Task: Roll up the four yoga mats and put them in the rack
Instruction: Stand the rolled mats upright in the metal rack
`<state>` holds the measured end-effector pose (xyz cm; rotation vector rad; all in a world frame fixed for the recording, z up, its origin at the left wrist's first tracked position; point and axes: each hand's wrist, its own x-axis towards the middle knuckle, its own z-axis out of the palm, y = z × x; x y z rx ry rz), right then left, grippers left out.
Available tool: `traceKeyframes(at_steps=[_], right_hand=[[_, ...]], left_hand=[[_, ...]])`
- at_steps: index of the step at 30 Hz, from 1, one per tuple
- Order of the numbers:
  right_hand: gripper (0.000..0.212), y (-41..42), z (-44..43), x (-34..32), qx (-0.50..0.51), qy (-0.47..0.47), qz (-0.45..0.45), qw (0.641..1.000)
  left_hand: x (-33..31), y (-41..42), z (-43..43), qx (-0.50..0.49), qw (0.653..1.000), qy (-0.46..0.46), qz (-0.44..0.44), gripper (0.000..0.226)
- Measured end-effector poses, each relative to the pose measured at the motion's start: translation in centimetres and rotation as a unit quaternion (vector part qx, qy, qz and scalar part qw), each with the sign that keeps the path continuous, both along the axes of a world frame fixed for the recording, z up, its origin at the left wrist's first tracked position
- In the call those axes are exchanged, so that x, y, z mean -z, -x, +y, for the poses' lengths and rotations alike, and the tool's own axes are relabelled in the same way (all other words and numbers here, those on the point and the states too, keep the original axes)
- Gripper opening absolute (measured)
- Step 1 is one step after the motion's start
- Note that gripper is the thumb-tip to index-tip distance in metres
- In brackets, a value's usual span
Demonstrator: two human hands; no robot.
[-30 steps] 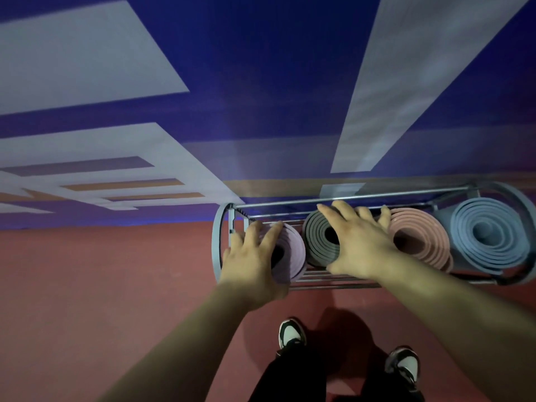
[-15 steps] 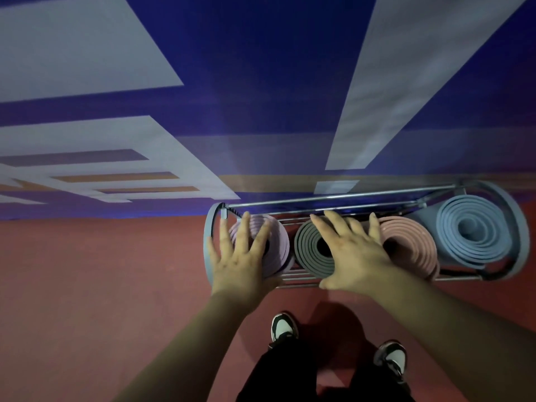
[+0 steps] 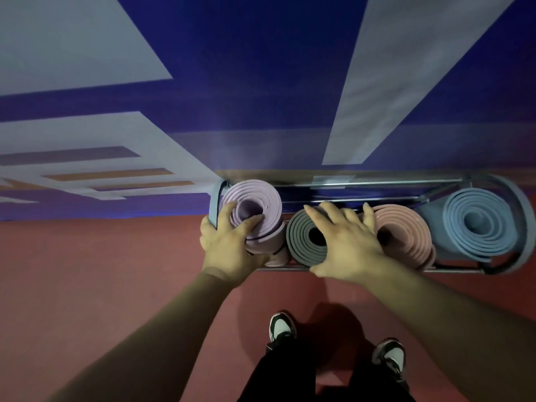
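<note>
**Four rolls upright in the rack, left hand gripping the lilac one**

All four yoga mats stand on end in the rack (image 3: 526, 227), which sits on the red floor (image 3: 87, 271) against the blue and grey wall (image 3: 261, 82). Their long axes run vertically and their spiral ends point up at the camera. They stand in one row.

Count: one lilac mat (image 3: 261, 198) at the left end, then one grey mat (image 3: 301, 242), one pink mat (image 3: 406, 230) and one blue mat (image 3: 475, 221) at the right end. There is one rack, and two black-and-white shoes (image 3: 282, 326) show below.

The left hand (image 3: 226, 248) grips the top of the lilac mat. Its fingers (image 3: 252, 221) are curled over the coils, one of them at the hollow core. The right hand (image 3: 351, 245) lies flat across the grey and pink mats, its fingers (image 3: 316, 216) straight, spread and holding nothing.

Half a second ago the left hand lay flat on the lilac mat with straight fingers. Now it has closed on the roll, whose end stands higher than its neighbours, its coils stepped. The right hand has kept its place.
</note>
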<state>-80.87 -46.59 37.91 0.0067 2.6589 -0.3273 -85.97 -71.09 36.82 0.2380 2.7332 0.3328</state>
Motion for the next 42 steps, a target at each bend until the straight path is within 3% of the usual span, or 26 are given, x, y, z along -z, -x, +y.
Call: traceKeyframes(at_steps=[5,8,13,17,24,30,33,37,42], right_hand=[[0.134,0.3,-0.6,0.2,-0.004,0.01,-0.01,1.0],[0.134,0.3,-0.4,0.1,-0.009,0.008,-0.015,1.0],[0.136,0.6,0.7,-0.1,0.0,0.001,-0.022,1.0],[0.135,-0.4,1.1,-0.1,-0.006,-0.013,-0.022,1.0],[0.13,-1.5,0.6,-0.1,-0.001,-0.031,-0.012,0.999],[0.127,-1.8,0.1,-0.1,0.048,-0.033,0.006,0.998],[0.127,-1.6,-0.1,0.0,0.052,-0.03,0.01,0.998],[0.128,-1.3,-0.4,0.0,0.052,-0.031,0.006,0.998],[0.128,-1.5,-1.0,0.0,0.052,-0.028,0.002,0.998]], left_hand=[[0.6,-0.9,-0.1,0.032,0.998,0.045,0.033,0.082],[0.8,-2.1,-0.2,0.109,0.99,0.061,0.069,0.08],[1.3,-5.0,0.5,0.177,0.981,0.076,0.026,0.084],[1.0,-5.0,1.3,0.16,0.985,0.058,0.005,0.081],[0.5,-3.9,1.9,0.034,0.996,0.071,-0.035,0.074],[-0.1,-3.0,1.9,0.087,0.989,0.119,0.019,0.064],[-0.7,-3.1,1.4,0.066,0.982,0.176,-0.01,0.065],[-0.8,-2.6,-0.1,0.003,0.992,0.099,-0.074,0.058],[0.5,-2.5,-0.5,0.076,0.994,0.08,0.022,0.058]])
